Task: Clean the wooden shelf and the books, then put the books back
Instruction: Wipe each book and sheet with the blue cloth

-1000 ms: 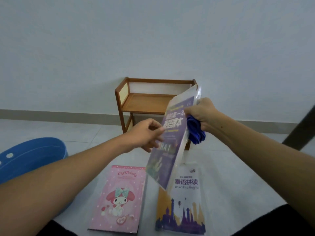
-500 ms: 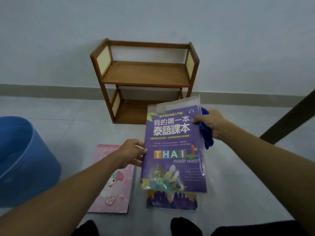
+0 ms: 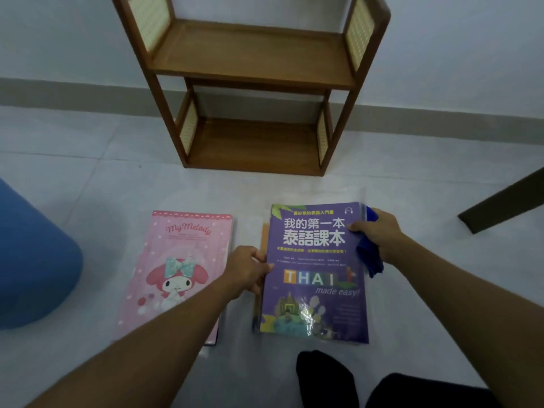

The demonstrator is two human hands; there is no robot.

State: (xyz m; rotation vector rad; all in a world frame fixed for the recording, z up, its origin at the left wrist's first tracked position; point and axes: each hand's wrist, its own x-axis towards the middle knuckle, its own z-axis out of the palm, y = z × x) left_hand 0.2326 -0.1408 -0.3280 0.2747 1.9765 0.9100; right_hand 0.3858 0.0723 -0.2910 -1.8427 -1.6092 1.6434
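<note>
1. The wooden shelf (image 3: 250, 63) stands on the floor (image 3: 426, 178) with its back to the wall. It has two flat boards, one up high and one down low, and woven panels on its sides.
2. The purple book (image 3: 315, 275) is on the floor in front of the shelf, a little toward the shelf's right side. Its front faces up and it has a shiny clear cover.
3. Under the purple book is another book (image 3: 264, 240). Only its orange edge peeks out on the left.
4. The left hand (image 3: 247, 269) holds the left edge of the purple book, with the fingers curled round it.
5. The right hand (image 3: 379, 237) holds the top right edge of the purple book, with the thumb on the cover. A bunched-up blue cloth (image 3: 371, 257) is in this hand too.
6. The pink book (image 3: 176, 272) lies flat in front of the shelf's left side, near the purple book but not touching it. The left arm reaches over its bottom corner.
7. A big blue tub (image 3: 32, 260) is far off to the left of the shelf. A dark wooden leg (image 3: 500, 201) is off to the shelf's right.
</note>
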